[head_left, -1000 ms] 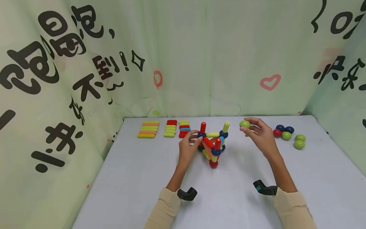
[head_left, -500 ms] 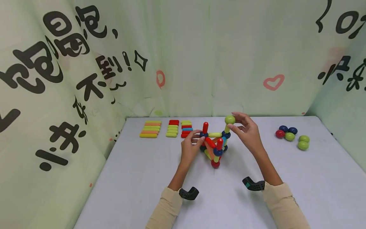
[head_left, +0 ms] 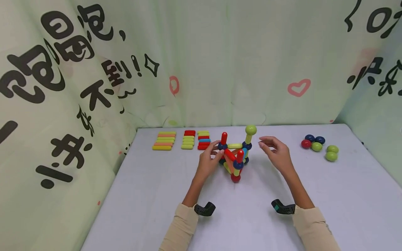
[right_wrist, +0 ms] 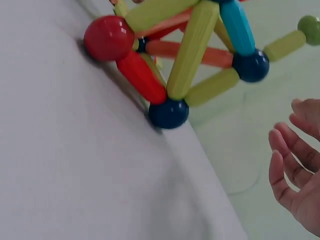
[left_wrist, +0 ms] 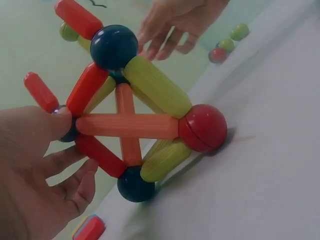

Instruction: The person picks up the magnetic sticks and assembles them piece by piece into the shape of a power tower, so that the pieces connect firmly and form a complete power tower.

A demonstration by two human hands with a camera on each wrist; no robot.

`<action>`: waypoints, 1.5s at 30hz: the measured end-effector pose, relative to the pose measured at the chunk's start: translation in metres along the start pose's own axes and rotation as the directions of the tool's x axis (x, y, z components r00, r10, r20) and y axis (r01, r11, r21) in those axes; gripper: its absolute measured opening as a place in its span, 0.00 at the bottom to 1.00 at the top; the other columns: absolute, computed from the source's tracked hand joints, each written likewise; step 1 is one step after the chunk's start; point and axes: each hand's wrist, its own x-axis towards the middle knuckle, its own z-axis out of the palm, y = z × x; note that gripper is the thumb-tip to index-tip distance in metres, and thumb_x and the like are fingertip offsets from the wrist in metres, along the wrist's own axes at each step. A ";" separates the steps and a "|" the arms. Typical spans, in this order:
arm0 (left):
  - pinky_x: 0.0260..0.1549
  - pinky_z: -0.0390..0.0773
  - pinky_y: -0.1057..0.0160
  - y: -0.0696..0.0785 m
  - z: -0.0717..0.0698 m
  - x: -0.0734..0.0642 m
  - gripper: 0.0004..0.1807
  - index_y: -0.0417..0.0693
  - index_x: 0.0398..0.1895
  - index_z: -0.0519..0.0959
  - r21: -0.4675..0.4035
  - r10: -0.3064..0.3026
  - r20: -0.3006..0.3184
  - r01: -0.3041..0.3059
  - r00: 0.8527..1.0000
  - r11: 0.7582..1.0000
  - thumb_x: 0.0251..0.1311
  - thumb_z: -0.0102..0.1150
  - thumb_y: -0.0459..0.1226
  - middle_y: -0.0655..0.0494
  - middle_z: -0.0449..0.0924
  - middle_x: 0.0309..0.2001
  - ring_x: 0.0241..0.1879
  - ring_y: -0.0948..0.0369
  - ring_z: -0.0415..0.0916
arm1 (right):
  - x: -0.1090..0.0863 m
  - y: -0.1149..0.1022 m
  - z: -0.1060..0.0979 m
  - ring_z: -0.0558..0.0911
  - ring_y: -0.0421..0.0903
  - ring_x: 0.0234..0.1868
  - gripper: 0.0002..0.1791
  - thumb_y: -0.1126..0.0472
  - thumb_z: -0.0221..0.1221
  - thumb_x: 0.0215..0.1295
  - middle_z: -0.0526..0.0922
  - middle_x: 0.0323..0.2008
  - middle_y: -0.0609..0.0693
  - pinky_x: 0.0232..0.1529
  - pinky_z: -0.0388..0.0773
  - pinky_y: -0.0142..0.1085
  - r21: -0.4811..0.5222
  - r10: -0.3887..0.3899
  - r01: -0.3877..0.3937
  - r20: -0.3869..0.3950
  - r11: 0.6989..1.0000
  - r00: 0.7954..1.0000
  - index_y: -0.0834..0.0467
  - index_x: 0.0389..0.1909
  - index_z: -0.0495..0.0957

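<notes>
A small frame of coloured rods (head_left: 230,155) and balls stands on the table, resting on its lower balls, among them a red ball (left_wrist: 202,128). My left hand (head_left: 208,162) pinches the blue ball (head_left: 222,146) at its upper left corner. Three short rods point up from the top corners: two are red, and the yellow-green rod (head_left: 248,139) carries a green ball (head_left: 251,130) at its tip. Just right of that rod, my right hand (head_left: 277,153) hovers with loosely bent fingers and holds nothing. In the right wrist view, a gap separates its fingertips from the frame.
Rows of loose rods (head_left: 164,141) lie at the back left, with two shorter groups (head_left: 188,139) beside them. At the back right sit several loose balls: red (head_left: 306,144), dark blue (head_left: 319,139) and green (head_left: 331,156). A printed curtain (head_left: 201,62) hangs behind the table.
My right hand brought the green ball leftward onto the tip of the yellow-green rod, let go of it and drew back to the right. My left hand stays on the blue ball.
</notes>
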 end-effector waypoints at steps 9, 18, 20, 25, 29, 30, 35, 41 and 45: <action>0.38 0.78 0.65 -0.008 -0.004 0.002 0.39 0.54 0.71 0.62 0.050 -0.006 0.150 -0.001 0.989 0.999 0.58 0.66 0.51 0.49 0.76 0.54 0.49 0.58 0.72 | 0.011 0.060 -0.053 0.80 0.46 0.46 0.21 0.58 0.52 0.72 0.77 0.57 0.65 0.47 0.79 0.31 -0.217 0.240 -0.308 -0.291 0.926 0.926 0.64 0.61 0.73; 0.34 0.73 0.68 -0.011 0.006 0.002 0.31 0.51 0.51 0.73 0.091 0.095 0.120 -0.106 0.988 0.990 0.52 0.68 0.58 0.57 0.74 0.40 0.45 0.62 0.69 | 0.025 0.083 -0.074 0.55 0.72 0.69 0.29 0.60 0.49 0.73 0.54 0.67 0.77 0.66 0.57 0.65 -0.445 0.327 -0.322 -0.068 0.836 0.943 0.73 0.67 0.60; 0.35 0.74 0.68 -0.012 0.008 0.002 0.30 0.50 0.49 0.73 0.075 0.104 0.101 -0.112 0.989 0.991 0.51 0.69 0.57 0.57 0.75 0.40 0.45 0.63 0.69 | 0.025 0.082 -0.074 0.54 0.72 0.69 0.29 0.61 0.49 0.72 0.53 0.66 0.78 0.66 0.57 0.66 -0.463 0.328 -0.312 -0.048 0.830 0.943 0.74 0.67 0.60; 0.31 0.71 0.69 -0.014 0.011 0.000 0.30 0.48 0.47 0.71 0.053 0.137 0.058 -0.140 0.989 0.989 0.51 0.70 0.56 0.55 0.75 0.37 0.42 0.63 0.69 | 0.025 0.082 -0.070 0.60 0.74 0.63 0.27 0.61 0.50 0.71 0.55 0.62 0.79 0.60 0.65 0.66 -0.495 0.330 -0.297 -0.023 0.817 0.944 0.74 0.65 0.62; 0.26 0.67 0.71 -0.013 0.015 -0.003 0.31 0.47 0.45 0.69 0.074 0.164 0.038 -0.166 0.986 0.983 0.50 0.70 0.57 0.55 0.71 0.34 0.38 0.64 0.68 | 0.019 0.087 -0.067 0.65 0.73 0.56 0.24 0.62 0.51 0.70 0.65 0.56 0.78 0.55 0.69 0.67 -0.511 0.298 -0.238 0.037 0.826 0.954 0.73 0.61 0.66; 0.26 0.67 0.71 -0.012 0.016 -0.004 0.31 0.47 0.45 0.69 0.081 0.166 0.029 -0.168 0.986 0.982 0.50 0.70 0.57 0.55 0.70 0.33 0.37 0.64 0.67 | 0.017 0.088 -0.066 0.67 0.73 0.55 0.23 0.62 0.52 0.70 0.67 0.54 0.78 0.54 0.70 0.66 -0.511 0.281 -0.216 0.053 0.832 0.958 0.73 0.60 0.67; 0.26 0.72 0.72 -0.009 0.025 -0.009 0.31 0.47 0.44 0.68 0.104 0.147 -0.041 -0.142 0.988 0.984 0.50 0.70 0.57 0.55 0.73 0.32 0.35 0.64 0.71 | 0.007 0.074 -0.057 0.75 0.66 0.48 0.23 0.59 0.58 0.68 0.72 0.53 0.75 0.45 0.79 0.53 -0.409 0.231 -0.165 0.116 0.898 0.966 0.70 0.58 0.70; 0.29 0.77 0.73 -0.005 0.037 -0.013 0.32 0.47 0.43 0.67 0.138 0.131 -0.126 -0.114 0.983 0.984 0.50 0.69 0.59 0.55 0.76 0.31 0.32 0.64 0.74 | 0.001 0.020 -0.045 0.84 0.39 0.39 0.29 0.49 0.58 0.69 0.74 0.55 0.65 0.35 0.78 0.21 -0.079 0.141 -0.130 0.163 0.988 0.976 0.60 0.64 0.68; 0.31 0.78 0.73 -0.003 0.041 -0.015 0.32 0.48 0.44 0.67 0.143 0.120 -0.148 -0.099 0.982 0.985 0.50 0.68 0.60 0.55 0.76 0.32 0.33 0.64 0.75 | -0.002 -0.023 -0.040 0.82 0.29 0.38 0.25 0.54 0.59 0.68 0.75 0.51 0.50 0.39 0.80 0.23 0.106 0.005 -0.022 0.155 0.994 0.988 0.59 0.63 0.69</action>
